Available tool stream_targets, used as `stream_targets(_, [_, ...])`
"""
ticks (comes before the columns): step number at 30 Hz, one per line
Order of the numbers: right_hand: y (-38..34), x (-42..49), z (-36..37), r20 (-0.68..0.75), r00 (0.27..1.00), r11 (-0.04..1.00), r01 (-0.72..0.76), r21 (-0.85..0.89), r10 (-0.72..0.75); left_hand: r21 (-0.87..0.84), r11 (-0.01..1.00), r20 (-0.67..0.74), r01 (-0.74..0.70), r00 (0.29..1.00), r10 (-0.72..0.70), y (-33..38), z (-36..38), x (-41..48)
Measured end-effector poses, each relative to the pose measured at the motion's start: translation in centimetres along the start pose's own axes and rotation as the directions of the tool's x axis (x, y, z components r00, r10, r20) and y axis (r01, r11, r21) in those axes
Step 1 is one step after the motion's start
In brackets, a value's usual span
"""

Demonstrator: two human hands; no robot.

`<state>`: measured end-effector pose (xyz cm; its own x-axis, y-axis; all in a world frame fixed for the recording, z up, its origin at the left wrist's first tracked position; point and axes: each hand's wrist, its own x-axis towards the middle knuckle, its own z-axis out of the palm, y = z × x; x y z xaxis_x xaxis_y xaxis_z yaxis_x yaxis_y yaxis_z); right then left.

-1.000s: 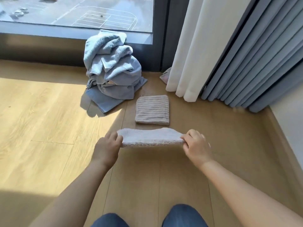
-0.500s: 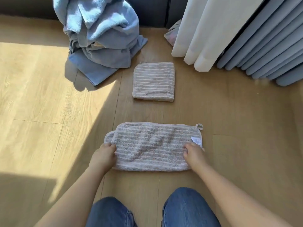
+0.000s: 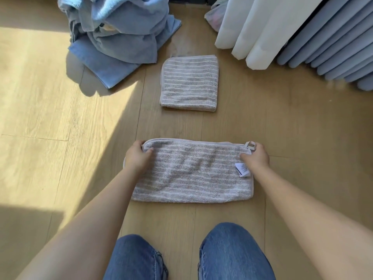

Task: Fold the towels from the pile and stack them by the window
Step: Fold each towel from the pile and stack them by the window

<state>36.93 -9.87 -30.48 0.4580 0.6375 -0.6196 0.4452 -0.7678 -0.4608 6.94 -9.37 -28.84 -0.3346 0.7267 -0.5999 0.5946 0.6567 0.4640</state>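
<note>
A grey striped towel, folded into a long rectangle, lies flat on the wooden floor in front of my knees. My left hand pinches its far left corner. My right hand grips its far right corner beside a fabric loop and a white label. Beyond it lies a second grey striped towel, folded into a square. A heap of unfolded blue towels stands at the upper left.
White and grey-blue curtains hang to the floor at the upper right, with a small pale bag tucked at their left edge. Sunlight falls across the floor on the left. My jeans-clad knees fill the bottom.
The towel went from held up between both hands to lying flat on the floor. My hands then slid from its near corners to its far corners.
</note>
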Motion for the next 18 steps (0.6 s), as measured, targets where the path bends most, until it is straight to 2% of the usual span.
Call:
stream_targets(6, [0.2,-0.4,-1.2,0.021,0.998,0.998,0.058,-0.012,-0.058,0.006,0.996,-0.029,-0.087,0.996,0.087,0.0,-1.6,-0.9])
stream_targets(14, [-1.0,-2.3,-2.8,-0.012,0.976,0.976,0.217,-0.006,-0.217,0.045,0.983,-0.026,-0.179,0.983,0.181,0.4,-3.8,-1.7])
stream_targets(18, [-1.8,-3.7,-3.5,-0.045,0.959,0.96,0.279,-0.005,-0.279,0.055,0.975,-0.074,-0.217,0.973,0.221,1.2,-5.1,-3.1])
